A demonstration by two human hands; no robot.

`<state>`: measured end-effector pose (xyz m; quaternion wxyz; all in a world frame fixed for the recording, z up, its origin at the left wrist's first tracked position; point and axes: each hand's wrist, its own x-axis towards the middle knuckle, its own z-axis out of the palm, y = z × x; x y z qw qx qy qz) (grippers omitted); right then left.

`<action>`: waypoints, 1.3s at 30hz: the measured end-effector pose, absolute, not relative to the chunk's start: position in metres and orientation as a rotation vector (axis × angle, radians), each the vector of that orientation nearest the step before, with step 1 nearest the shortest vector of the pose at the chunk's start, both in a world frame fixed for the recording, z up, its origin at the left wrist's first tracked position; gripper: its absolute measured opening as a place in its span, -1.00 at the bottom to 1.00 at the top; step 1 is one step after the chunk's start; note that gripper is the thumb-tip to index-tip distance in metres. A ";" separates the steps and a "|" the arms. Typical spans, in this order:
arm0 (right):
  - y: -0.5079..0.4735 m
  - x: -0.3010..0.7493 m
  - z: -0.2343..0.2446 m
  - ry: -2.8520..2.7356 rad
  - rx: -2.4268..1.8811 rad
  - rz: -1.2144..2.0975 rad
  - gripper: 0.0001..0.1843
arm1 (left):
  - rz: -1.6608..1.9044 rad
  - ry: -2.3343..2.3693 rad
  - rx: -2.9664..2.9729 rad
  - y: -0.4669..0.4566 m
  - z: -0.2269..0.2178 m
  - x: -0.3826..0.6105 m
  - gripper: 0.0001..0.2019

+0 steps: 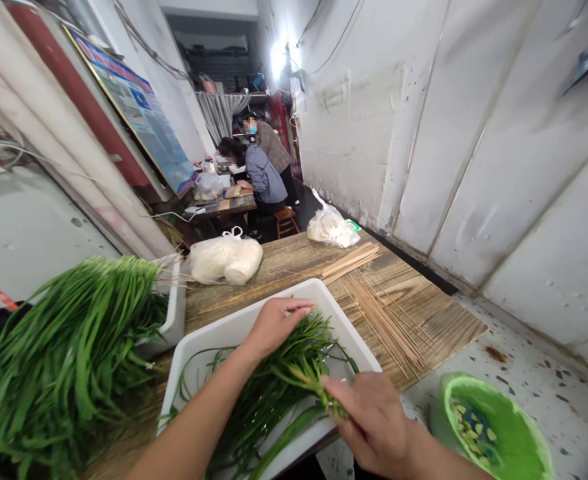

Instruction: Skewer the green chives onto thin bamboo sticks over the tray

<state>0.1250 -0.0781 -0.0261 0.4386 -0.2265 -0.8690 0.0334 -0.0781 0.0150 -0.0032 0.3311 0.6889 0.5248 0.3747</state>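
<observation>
A white rectangular tub (209, 340) stands on the wooden table and holds a bunch of green chives (274, 383). My left hand (274, 323) rests on the leafy end of the bunch, fingers curled down onto it. My right hand (374, 420) pinches the root end of the same bunch at the tub's near right corner.
A big heap of chives (64, 353) fills another white tub at the left. Bamboo skewers (384, 300) lie spread on the table, with two white plastic bags (227, 257) behind. A green bowl (494, 427) with scraps is at lower right. Two people work at a far table (261, 167).
</observation>
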 end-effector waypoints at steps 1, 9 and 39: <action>-0.081 0.123 -0.028 -2.180 -0.504 0.079 -0.46 | 0.907 1.400 1.871 0.017 -0.011 -0.077 -0.80; -0.081 0.117 -0.033 -2.123 -0.484 0.188 -0.51 | 0.595 1.845 2.011 0.027 -0.049 -0.067 -0.80; -0.050 0.111 -0.017 -1.610 -0.978 0.984 -0.61 | 1.166 1.254 1.363 0.001 0.016 -0.065 -0.71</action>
